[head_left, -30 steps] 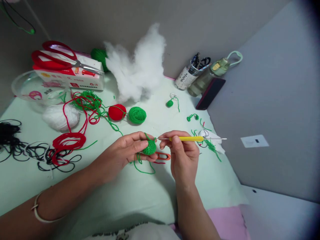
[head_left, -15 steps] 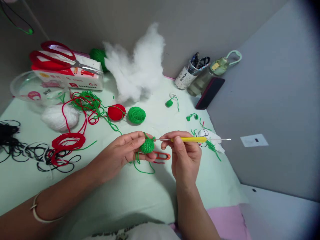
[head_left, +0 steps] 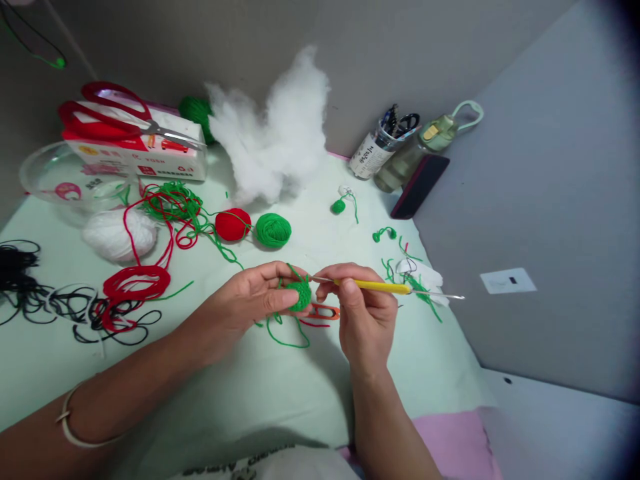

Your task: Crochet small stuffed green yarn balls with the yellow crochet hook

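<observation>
Between the thumb and fingers of my left hand [head_left: 263, 293] is a small green crocheted piece [head_left: 300, 297], rounded like a cup. A strand of green yarn runs over that hand's fingers, and a loose green loop [head_left: 290, 341] hangs below. My right hand [head_left: 367, 310] pinches a crochet hook [head_left: 383, 287] with a yellow handle and metal ends. The hook's left tip meets the upper edge of the green piece; the exact stitch is too small to make out. Just behind the piece, an orange stitch marker or pin [head_left: 326, 312] lies on the table, partly hidden.
Balls of red yarn [head_left: 233, 225], green yarn [head_left: 273, 230] and white yarn [head_left: 120, 235] lie beyond my hands. White stuffing [head_left: 280, 133] is heaped behind them. Red-handled scissors [head_left: 150, 123] rest on a box [head_left: 150, 163]. A pen cup [head_left: 373, 155], bottle [head_left: 440, 133] and phone [head_left: 421, 187] stand right.
The crochet hook has tilted, its right end now lower, and my right hand has shifted slightly left and down. My left thumb has moved lower across the green piece, which has turned a little.
</observation>
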Demonstrator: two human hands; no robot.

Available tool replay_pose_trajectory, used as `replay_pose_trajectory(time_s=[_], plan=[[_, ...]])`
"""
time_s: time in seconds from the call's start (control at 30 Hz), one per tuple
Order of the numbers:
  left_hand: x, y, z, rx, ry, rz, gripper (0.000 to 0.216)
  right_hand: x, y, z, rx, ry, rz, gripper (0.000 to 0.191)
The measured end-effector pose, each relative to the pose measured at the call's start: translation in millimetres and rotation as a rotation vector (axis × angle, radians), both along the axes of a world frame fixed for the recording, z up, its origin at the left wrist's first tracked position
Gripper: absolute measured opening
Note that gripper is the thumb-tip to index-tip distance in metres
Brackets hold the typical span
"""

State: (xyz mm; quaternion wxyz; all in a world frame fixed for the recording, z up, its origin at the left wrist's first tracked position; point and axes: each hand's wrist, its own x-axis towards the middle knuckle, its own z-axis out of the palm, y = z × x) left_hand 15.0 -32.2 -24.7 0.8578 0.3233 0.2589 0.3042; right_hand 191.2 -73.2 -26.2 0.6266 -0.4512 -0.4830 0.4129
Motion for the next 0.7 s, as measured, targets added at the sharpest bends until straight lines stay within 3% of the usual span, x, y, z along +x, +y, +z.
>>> replay_pose_trajectory(time_s=[0.43,0.7], plan=[[2.1,-6.5,-3.8,0.074,0.172,0.116,0.070,-2.6,2.3,-3.9,0.057,-0.018,0.086,0.015],[0.9,-7.5,2.1,0.413,0.475,0.162,0.060,-0.6,1.6,-4.5,-0.088,0.149,0.173,0.013]])
